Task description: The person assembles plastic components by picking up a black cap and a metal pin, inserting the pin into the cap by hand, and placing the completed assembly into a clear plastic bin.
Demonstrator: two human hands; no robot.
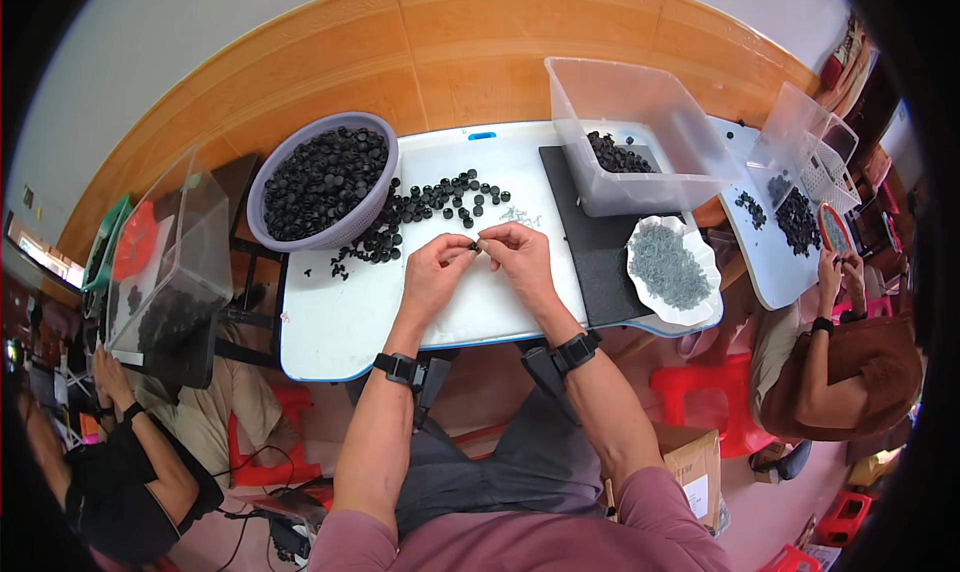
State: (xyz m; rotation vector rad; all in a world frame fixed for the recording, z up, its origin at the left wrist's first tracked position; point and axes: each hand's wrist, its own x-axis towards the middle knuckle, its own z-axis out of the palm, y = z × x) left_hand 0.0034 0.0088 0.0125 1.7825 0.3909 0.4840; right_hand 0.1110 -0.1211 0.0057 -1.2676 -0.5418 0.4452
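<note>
Over the white table (350, 317) my two hands meet, fingertips close together. My left hand (437, 274) is closed in a pinch on a small black round part (473, 246). Thumb and finger of my right hand (520, 264) pinch at the same spot; what they grip is too small to make out. Just beyond my fingers lie loose black round caps (432, 200) and a little heap of thin clear pieces (520, 216). To the left, a purple basket (335, 234) is heaped with more black caps.
A clear plastic bin (640, 194) with black parts stands on a black board (610, 272). Beside it, a white scalloped dish (705, 312) holds small translucent pieces. Co-workers sit at both sides, one near a red stool (715, 397). A cardboard box (690, 462) is by my right leg.
</note>
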